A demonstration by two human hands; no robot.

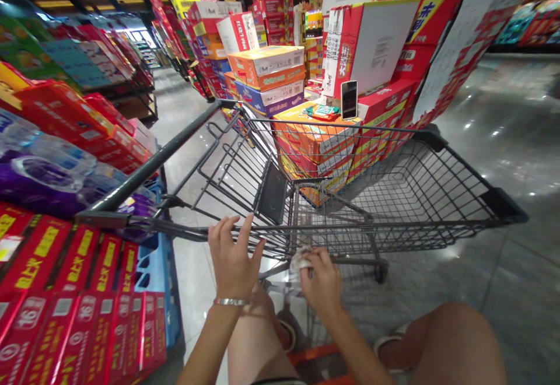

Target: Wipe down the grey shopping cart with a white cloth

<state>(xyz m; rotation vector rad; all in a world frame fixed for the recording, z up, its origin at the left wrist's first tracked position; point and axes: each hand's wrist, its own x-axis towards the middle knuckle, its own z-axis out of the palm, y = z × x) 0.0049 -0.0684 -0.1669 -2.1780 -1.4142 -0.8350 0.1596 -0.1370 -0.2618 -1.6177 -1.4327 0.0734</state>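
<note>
A dark grey wire shopping cart (332, 227) stands sideways in front of me. My left hand (236, 251) rests at its near side rail, fingers spread and thumb apart, not wrapped round the bar. A crumpled whitish wipe (301, 258) is pinched in my right hand (321, 280), just below the same rail and close to the wire side. Whether the wipe touches the wires I cannot tell. Inside the cart the folding child-seat part with a black plastic panel (271, 192) shows near the handle (153, 160).
Beyond the cart, stacked cartons (315, 140) carry a propped phone (349, 100) and a green-and-red packet (324, 112). Red drink cases (79, 303) stand close on the left beside a blue crate (170, 291). Something orange (319, 361) lies beneath me, between my legs.
</note>
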